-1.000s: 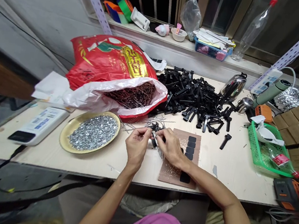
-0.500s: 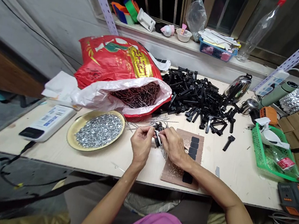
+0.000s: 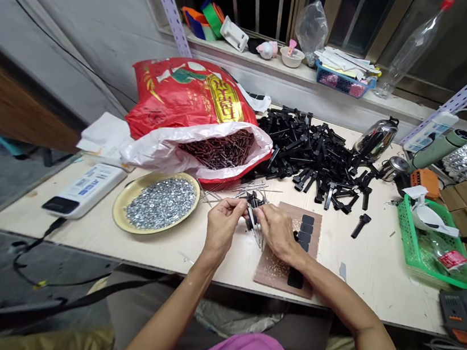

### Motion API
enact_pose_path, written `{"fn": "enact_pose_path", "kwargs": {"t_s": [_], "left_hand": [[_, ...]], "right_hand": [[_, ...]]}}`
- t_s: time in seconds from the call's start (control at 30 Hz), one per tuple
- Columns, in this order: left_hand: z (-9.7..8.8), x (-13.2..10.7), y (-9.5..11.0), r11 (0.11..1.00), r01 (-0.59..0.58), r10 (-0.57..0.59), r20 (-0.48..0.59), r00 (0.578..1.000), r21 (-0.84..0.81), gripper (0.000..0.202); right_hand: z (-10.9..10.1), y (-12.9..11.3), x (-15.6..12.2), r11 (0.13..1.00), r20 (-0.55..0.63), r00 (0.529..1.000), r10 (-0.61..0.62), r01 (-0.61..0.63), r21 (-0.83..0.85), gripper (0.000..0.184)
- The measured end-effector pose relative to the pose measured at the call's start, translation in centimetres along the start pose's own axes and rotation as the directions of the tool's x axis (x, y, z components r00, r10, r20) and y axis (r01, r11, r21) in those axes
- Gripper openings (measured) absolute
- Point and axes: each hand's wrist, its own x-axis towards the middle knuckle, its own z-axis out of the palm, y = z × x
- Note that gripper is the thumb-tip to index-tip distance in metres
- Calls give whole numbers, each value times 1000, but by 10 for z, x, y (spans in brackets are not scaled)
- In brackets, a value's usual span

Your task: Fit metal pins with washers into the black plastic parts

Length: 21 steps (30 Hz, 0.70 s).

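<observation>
The fingers (image 3: pixel 233 205) of the left hand (image 3: pixel 221 226) and those of the right hand (image 3: pixel 276 232) are pinched closed from either side around a small black plastic part (image 3: pixel 251 217), held just above the surface (image 3: pixel 369 285) between the two hands. Thin metal pins (image 3: pixel 258 237) slant down from the grip toward the surface. Just beyond the fingertips, loose metal rods (image 3: pixel 253 188) lie scattered. Under the right wrist sits a brown board (image 3: pixel 277 275) dusted with pale specks and carrying a row of black pads (image 3: pixel 306 230). To the left, a brass plate (image 3: pixel 119 211) holds a heap of silver washers (image 3: pixel 161 203). Behind it slumps a red plastic bag (image 3: pixel 183 99) with a white lining, full of dark nails (image 3: pixel 222 149). A large pile of black plastic parts (image 3: pixel 309 150) spreads beside the bag, with one part (image 3: pixel 361 225) lying apart. Farther right are a steel kettle (image 3: pixel 376 137) and a green plastic basket (image 3: pixel 413 233).
</observation>
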Motion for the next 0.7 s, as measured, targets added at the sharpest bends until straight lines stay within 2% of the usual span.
{"fn": "enact_pose_path", "kwargs": {"t_s": [0.1, 0.17, 0.27, 0.37, 0.43, 0.53, 0.63, 0.7], "left_hand": [[0, 0, 0, 995, -40, 40, 7, 999, 87, 28], [0, 1, -2, 991, -53, 54, -5, 999, 123, 26], [-1, 2, -7, 988, -80, 89, -60, 994, 129, 25], [0, 2, -10, 987, -117, 127, -91, 988, 112, 24], [1, 2, -9, 986, -141, 151, -114, 982, 95, 24], [6, -2, -6, 986, -158, 163, -151, 975, 49, 26], [13, -9, -6, 994, -105, 100, -116, 988, -36, 29], [21, -17, -7, 994, -27, 22, -54, 998, -105, 32]], "right_hand": [[-1, 1, 5, 965, 216, 966, 142, -184, 188, 34], [-3, 1, 6, 951, 259, 952, 160, -220, 219, 30], [-7, 2, 1, 994, 132, 990, 56, -68, 87, 26], [-8, 4, -7, 985, 11, 997, -81, 82, -152, 18], [-6, 6, -12, 930, -53, 985, -162, 135, -342, 16], [-5, 10, -18, 798, -106, 948, -301, 189, -573, 22], [-11, 17, -24, 701, -137, 907, -399, 206, -683, 27], [-20, 25, -30, 676, -158, 893, -421, 193, -711, 28]]}}
